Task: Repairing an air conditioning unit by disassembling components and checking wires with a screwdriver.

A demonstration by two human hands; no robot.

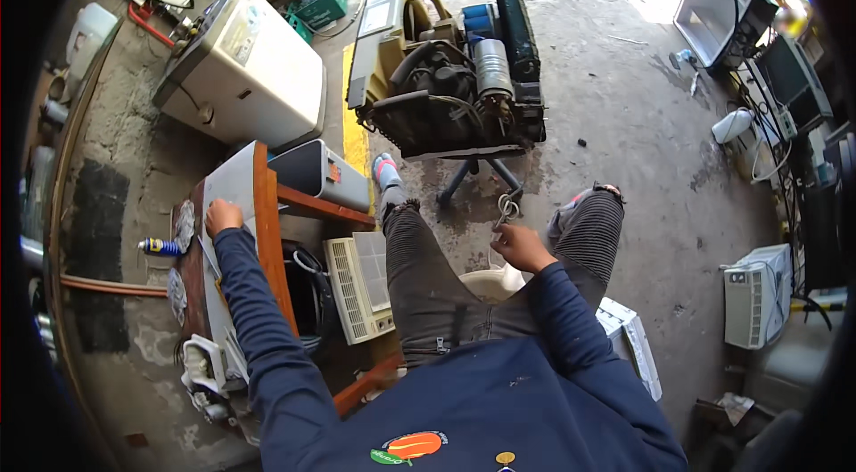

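Observation:
My left hand [223, 216] is closed and rests on the pale top of a wooden bench [275, 236] at my left; whatever is in it, if anything, is hidden. Between my knees, my right hand [524, 247] pinches a small silvery metal piece with ring-like loops [506, 207], possibly scissors. A stripped-down machine [450, 80] sits in front of me on a dark-legged stand [477, 178]. It shows a silver cylinder [492, 68], a blue part [479, 20], dark hoses and a yellowish casing. Below my right hand is a pale tub [489, 285], partly hidden by my legs.
At the far left stand a washing machine [245, 66] and a grey bin [323, 173]. An air-conditioner front [357, 289] leans beside the bench. A blue spray can [162, 246] lies on it. On the right are an open white box-like appliance [713, 13] and a window air conditioner [758, 295].

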